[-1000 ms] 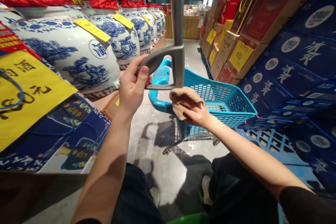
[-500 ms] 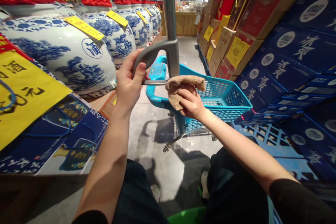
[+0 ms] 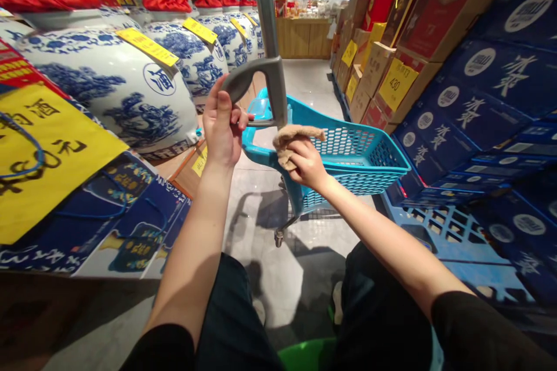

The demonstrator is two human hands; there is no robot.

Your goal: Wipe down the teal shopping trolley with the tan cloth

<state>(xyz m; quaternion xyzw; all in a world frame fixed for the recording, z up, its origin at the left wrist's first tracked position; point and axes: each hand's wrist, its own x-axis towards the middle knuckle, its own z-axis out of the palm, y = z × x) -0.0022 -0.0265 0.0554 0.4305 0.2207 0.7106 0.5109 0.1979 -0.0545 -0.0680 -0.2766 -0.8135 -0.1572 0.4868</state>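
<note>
A metal pole point(image 3: 264, 6) ends in a grey plastic D-shaped handle point(image 3: 278, 90) in front of me. My left hand point(image 3: 223, 127) grips the handle's curved left side, with the thumb pointing up along it and fingertips showing by its thin lower bar. My right hand point(image 3: 308, 163) is closed around a bunched tan cloth point(image 3: 285, 142), pressed at or just below the handle's lower end; whether the cloth touches it I cannot tell. Behind both hands is a turquoise shopping cart point(image 3: 365, 148) with a perforated basket.
Large blue-and-white jars point(image 3: 108, 87) with red cloth tops line the left. Stacked blue cartons point(image 3: 474, 110) and brown boxes point(image 3: 378, 72) line the right. A blue pallet point(image 3: 470, 261) lies low at right; something green point(image 3: 308, 353) is beneath me. A wooden counter point(image 3: 304, 37) stands ahead.
My left hand's fingers have shifted, and its thumb now points up along the handle. The handle and pole have moved slightly left. My right hand with the cloth has moved left and slightly down.
</note>
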